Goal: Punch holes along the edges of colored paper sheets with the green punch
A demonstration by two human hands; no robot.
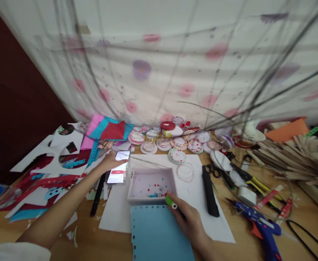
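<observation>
My left hand (108,161) reaches out to a lit phone (119,166), gripping its left side with a digit across the screen. My right hand (187,219) is closed around a green-headed hole punch with a dark handle (171,201), at the near right corner of a white box (153,174). Small red and blue bits lie inside the box. In front of it is a blue sheet (159,233) with holes along its left and top edges, partly under my right hand. White paper (115,214) lies beneath the box.
Cut paper scraps (50,174) heap up at left. Decorated paper discs (164,141) line the back by a flowered curtain (186,72). At right are a black cutter (210,192), scissors (213,170), a blue glue gun (259,221), pliers (251,181) and wooden sticks (289,159).
</observation>
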